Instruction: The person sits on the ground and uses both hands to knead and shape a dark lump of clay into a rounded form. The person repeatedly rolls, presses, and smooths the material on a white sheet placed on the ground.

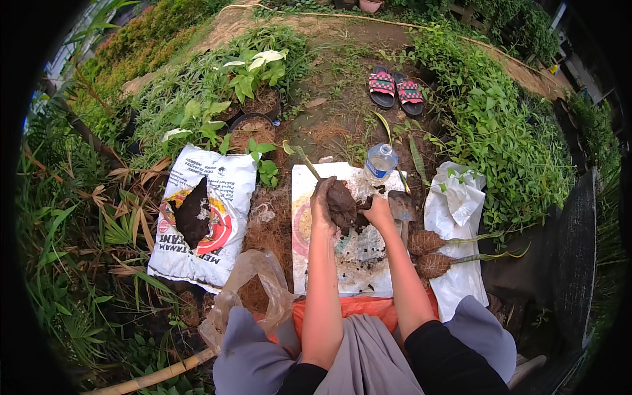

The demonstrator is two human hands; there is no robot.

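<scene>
My left hand [323,205] holds a ball of dark, wet soil [341,203], from which a variegated snake plant leaf [302,159] sticks out at the upper left. Close to the ball's right side, my right hand [377,211] has dark soil at its fingers; whether it grips a clump is hard to tell. Beneath both hands lies a flattened white sack [316,276] strewn with soil crumbs. A clear plastic water bottle [380,162] stands just above my right hand. Beside that hand is a trowel's soiled metal blade [402,206]. Two fibre-wrapped root balls [434,265] with leaves lie to the right.
An opened white bag of potting soil [202,217] lies left, with a clear plastic bag [266,291] near my knee. A crumpled white sack [456,212] is at right. Pink-and-black sandals [395,92], potted plants [253,129] and a bamboo pole [163,373] lie around.
</scene>
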